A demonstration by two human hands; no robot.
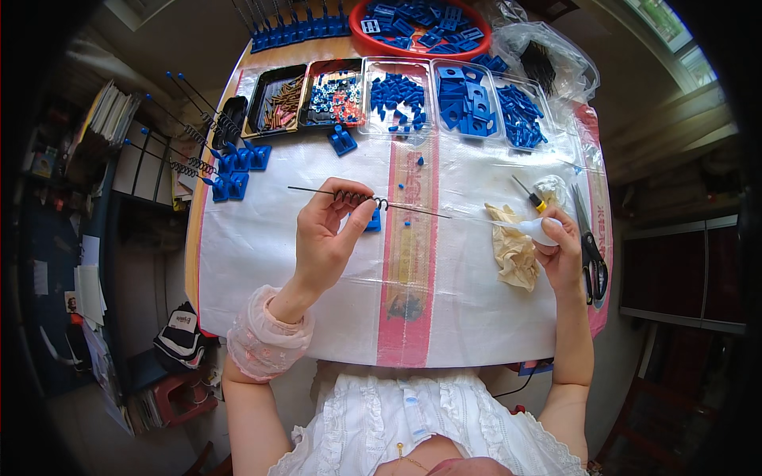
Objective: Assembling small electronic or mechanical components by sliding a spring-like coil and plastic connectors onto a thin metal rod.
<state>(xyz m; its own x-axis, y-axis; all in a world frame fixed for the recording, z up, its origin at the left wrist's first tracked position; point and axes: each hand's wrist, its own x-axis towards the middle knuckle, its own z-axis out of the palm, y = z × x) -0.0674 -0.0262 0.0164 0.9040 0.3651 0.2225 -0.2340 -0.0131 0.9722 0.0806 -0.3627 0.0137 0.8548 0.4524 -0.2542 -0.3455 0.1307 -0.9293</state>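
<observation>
My left hand [324, 234] is pinched round a dark wire with a coiled spring section [382, 204], held level above the table. One straight end points right, the other left. Behind these fingers a blue plastic base [372, 222] is partly hidden. My right hand [562, 252] grips a small white squeeze bottle [548, 232], its thin nozzle pointing left toward the wire but apart from it. Crumpled tan paper [516, 260] lies under the bottle. Several tiny blue pieces [421, 161] are scattered beyond the wire.
Several trays line the back: brown screw-like pieces [282, 105], small mixed parts [336, 95], blue parts [397, 95]. Behind stands a red basin [355, 30] of blue plates. Assembled spring pieces [238, 161] stand left. Black scissors [593, 266] and a yellow-black screwdriver [540, 205] lie right.
</observation>
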